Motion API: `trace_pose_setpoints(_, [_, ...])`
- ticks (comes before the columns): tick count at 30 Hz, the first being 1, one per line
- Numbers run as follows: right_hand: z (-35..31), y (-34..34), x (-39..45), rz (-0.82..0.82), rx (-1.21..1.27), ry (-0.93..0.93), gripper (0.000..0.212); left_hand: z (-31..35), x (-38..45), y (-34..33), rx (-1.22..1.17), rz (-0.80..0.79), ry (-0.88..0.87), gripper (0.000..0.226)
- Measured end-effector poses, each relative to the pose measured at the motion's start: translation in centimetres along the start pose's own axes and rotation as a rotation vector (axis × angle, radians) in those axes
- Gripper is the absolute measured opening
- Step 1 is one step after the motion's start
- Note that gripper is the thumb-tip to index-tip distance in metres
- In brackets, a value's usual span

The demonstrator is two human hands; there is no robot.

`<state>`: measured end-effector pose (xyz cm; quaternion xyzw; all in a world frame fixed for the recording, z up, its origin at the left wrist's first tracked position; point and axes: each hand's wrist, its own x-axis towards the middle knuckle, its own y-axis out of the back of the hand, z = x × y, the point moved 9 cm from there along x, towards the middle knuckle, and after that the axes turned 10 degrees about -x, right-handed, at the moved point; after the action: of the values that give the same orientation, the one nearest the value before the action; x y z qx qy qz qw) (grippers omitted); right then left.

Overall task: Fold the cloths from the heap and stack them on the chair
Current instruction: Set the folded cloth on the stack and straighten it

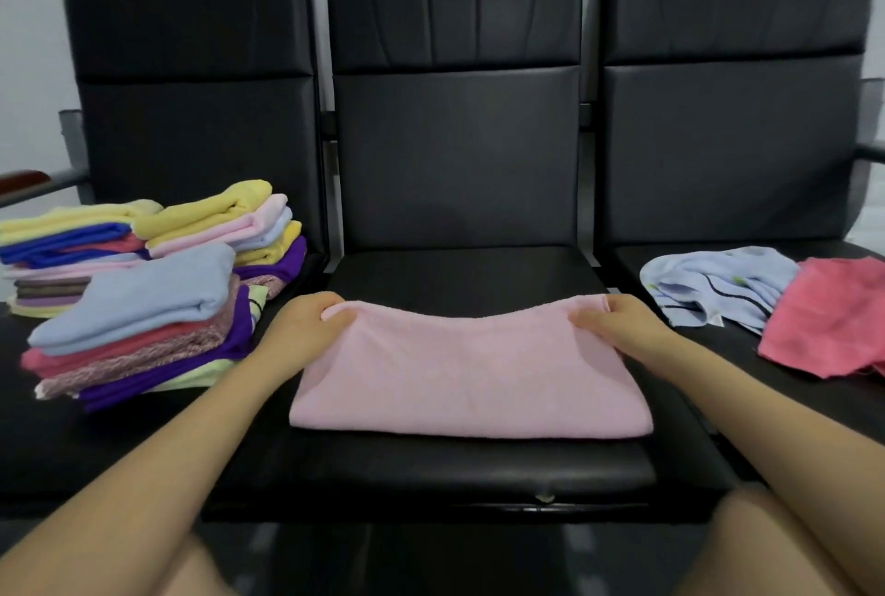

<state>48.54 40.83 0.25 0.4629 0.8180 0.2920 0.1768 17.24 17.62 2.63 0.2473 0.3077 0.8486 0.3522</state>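
Soft pink terry cloth point(471, 375), folded to a broad rectangle with a rounded fold along its near edge, lying on the smooth black leatherette seat of the middle chair point(459, 476). Far edge lifted slightly and sagging in a shallow curve between the two hands. Left hand point(304, 325) at the far left corner, fingers point(335, 312) curled and pinching the cloth. Right hand point(615, 320) at the far right corner, fingers likewise curled, thumb pinching the hem. On the left chair seat point(96, 442), three stacks of folded cloths point(143, 303): fluffy towelling in yellow, pale pink, light blue, royal blue, purple, coral and a mottled weave (front stack topped by a plump light blue one, leaning a little). On the right chair seat point(709, 356), the unfolded heap: a crumpled light blue cloth point(718, 284) with dark stripes, and touching it a flat, thin coral-pink cloth point(828, 322) with a frayed edge.
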Motion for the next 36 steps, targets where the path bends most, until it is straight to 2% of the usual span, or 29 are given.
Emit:
trace_pose_setpoints(2, [0.6, 0.5, 1.4, 0.125, -0.037, -0.03, 0.038, -0.5, 1.8, -0.4, 0.018, 0.081, -0.004, 0.018])
trace_pose_setpoints(3, [0.9, 0.7, 2.1, 0.171, -0.067, -0.036, 0.038, -0.8, 2.5, -0.6, 0.01, 0.124, -0.015, 0.015])
trace_pose_setpoints(5, [1.4, 0.7, 3.0, 0.213, -0.138, -0.041, 0.025, -1.9, 3.5, -1.1, -0.042, 0.197, -0.023, 0.009])
trace_pose_setpoints(7, [1.9, 0.4, 3.7, 0.186, -0.271, -0.062, 0.021, -3.2, 3.9, -1.9, -0.071, 0.227, 0.012, 0.016])
trace_pose_setpoints(11, [2.8, 0.4, 4.4, 0.156, -0.409, -0.115, 0.045, -5.2, 5.0, -3.5, 0.062, 0.162, 0.031, 0.025])
trace_pose_setpoints(15, [2.2, 0.2, 4.0, 0.104, -0.528, -0.144, 0.032, -5.0, 5.2, -3.9, 0.104, 0.127, -0.001, 0.021])
trace_pose_setpoints(19, [1.7, 0.0, 2.8, 0.012, -0.635, -0.225, 0.043, -5.7, 4.6, -3.3, 0.049, 0.144, 0.069, 0.03])
trace_pose_setpoints(23, [1.6, -1.4, 0.3, -0.203, -0.448, -0.347, 0.062, -6.1, 3.9, -3.1, 0.072, 0.086, 0.128, 0.036])
trace_pose_setpoints(25, [1.4, -1.7, -0.6, -0.248, -0.411, -0.359, 0.069, -5.9, 3.2, -3.2, 0.098, 0.044, 0.129, 0.037])
trace_pose_setpoints(27, [1.1, -1.5, -1.3, -0.225, -0.323, -0.36, 0.066, -5.7, 2.5, -3.1, 0.116, 0.014, 0.136, 0.038])
trace_pose_setpoints(31, [-0.6, -2.0, -1.9, -0.157, 0.023, -0.355, 0.044, -5.8, 1.4, -2.7, 0.062, -0.005, 0.177, 0.036])
trace_pose_setpoints(34, [-2.7, -2.9, -1.8, -0.058, 0.068, -0.37, 0.043, -5.8, 0.7, -1.9, -0.034, 0.078, 0.197, 0.03])
trace_pose_setpoints(36, [-4.7, -4.6, -1.8, -0.081, 0.129, -0.343, 0.045, -5.3, 0.1, -1.2, -0.074, 0.161, 0.188, 0.025])
